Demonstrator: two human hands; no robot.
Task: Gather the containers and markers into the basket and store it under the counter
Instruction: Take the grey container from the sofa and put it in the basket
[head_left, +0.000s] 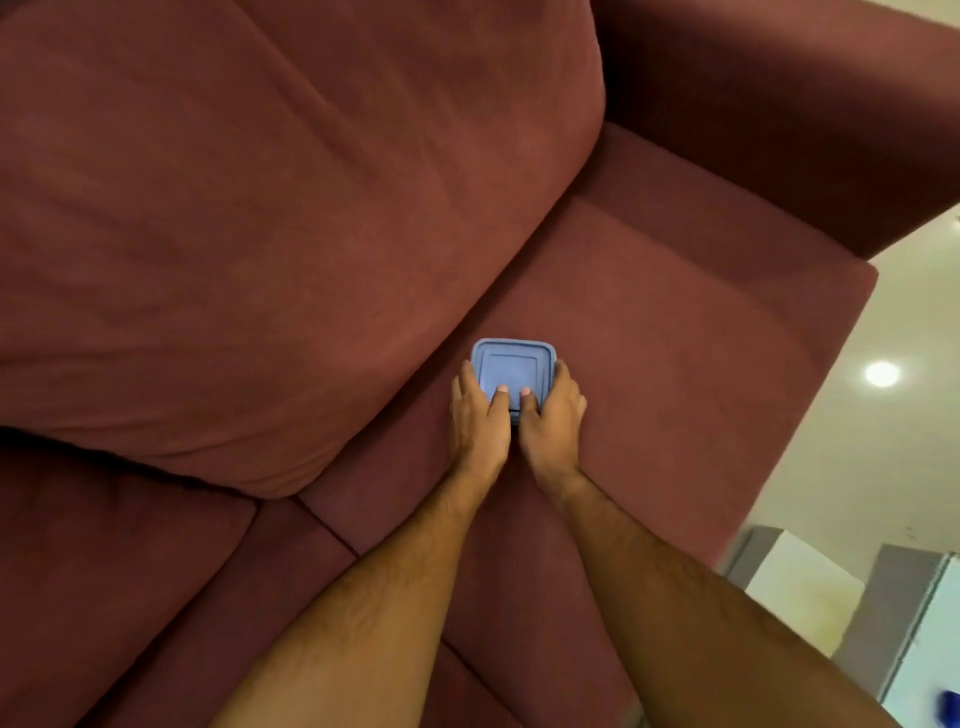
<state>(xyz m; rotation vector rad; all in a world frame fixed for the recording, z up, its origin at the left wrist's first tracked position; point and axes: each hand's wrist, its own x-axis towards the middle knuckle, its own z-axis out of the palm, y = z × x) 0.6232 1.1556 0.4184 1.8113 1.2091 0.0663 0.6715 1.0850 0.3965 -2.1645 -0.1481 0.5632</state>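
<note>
Blue-lidded square container (511, 370) sits mid-frame on the maroon sofa seat (649, 364), left hand (479, 415) and right hand (551, 415) gripping its sides, thumbs on the lid.

a dark red sofa (649, 322) filled most of the view, covered in a soft, suede-like fabric. a large back cushion (270, 223) leaned over the seat from the left, its lower edge bulging and creased. the seat cushion (675, 374) lay beside it, and a seam split it from another seat cushion (171, 587) at the lower left. a broad armrest (789, 114) ran along the upper right. past the sofa's right edge lay a pale glossy floor (852, 467) with a round light reflection (882, 373). a white and grey piece of furniture (914, 629) stood at the lower right corner.
</note>
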